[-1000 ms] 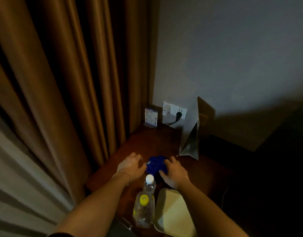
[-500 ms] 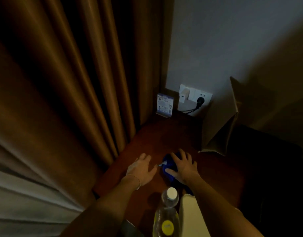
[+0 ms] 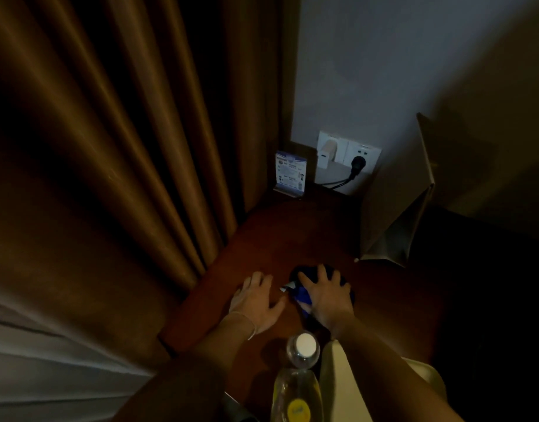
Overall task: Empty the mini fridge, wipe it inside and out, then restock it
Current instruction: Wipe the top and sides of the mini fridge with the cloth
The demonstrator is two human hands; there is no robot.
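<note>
Fridge itself is out of sight. Right hand (image 3: 327,295) presses spread fingers on a blue cloth (image 3: 301,295) on the table (image 3: 292,233); left hand (image 3: 256,300) rests flat beside it. Wiping seems under way, restocking ahead.

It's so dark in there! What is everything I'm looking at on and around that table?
Curtain: one, brown, left.
Wall: grey, behind the table.
Table: one, reddish-brown wood.
Leaflet stand: one, blue and white, back corner.
Socket plate: one, white, on the wall; white charger and black plug in it.
Paper bag: one, pale, right of the sockets.
Cloth: one, blue, under the right hand.
Bottles: two; white cap, yellow cap, near edge.
Tray: one, cream, near right.
Left hand: flat on the table.
Right hand: spread on the cloth.
</note>
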